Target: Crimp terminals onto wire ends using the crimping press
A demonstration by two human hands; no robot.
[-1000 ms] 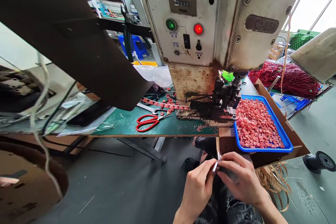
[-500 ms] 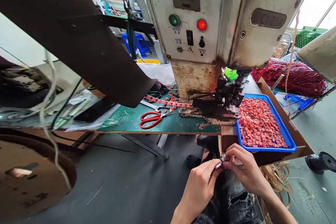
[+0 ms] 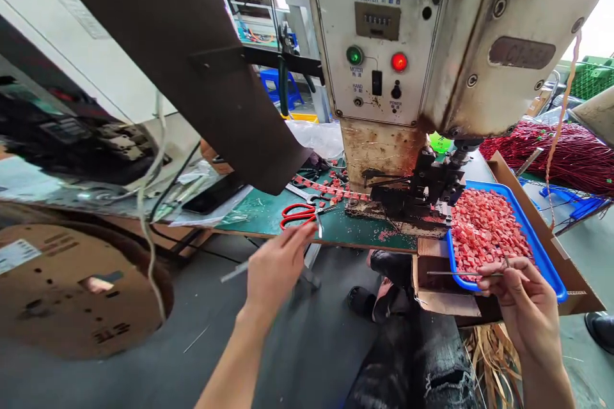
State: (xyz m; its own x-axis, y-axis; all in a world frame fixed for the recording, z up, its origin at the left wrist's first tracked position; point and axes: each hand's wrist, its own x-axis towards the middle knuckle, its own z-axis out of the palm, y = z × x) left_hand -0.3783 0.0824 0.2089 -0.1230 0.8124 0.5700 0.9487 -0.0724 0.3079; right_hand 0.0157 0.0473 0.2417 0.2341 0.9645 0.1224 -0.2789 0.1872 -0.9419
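Observation:
My left hand is closed around a slender, silvery, blurred tool, which sticks out at the lower left of the fist; a shiny tip shows past the fingers by the scissors. Red-handled scissors lie just beyond on the table edge. Over the near rim of the blue tray, my right hand pinches a thin metal rod that points left. Small pink-red pieces fill the tray. Behind both hands stands the press machine, with a strip of the pink pieces leading into it.
A dark curved guide hangs at the left above the green table. Below it is a large cardboard reel. The tray rests in an open carton. Bundled red wires lie at the right.
My hands have moved apart from their meeting point over my lap. The left went up and left towards the scissors, the right towards the tray. The view has shifted left.

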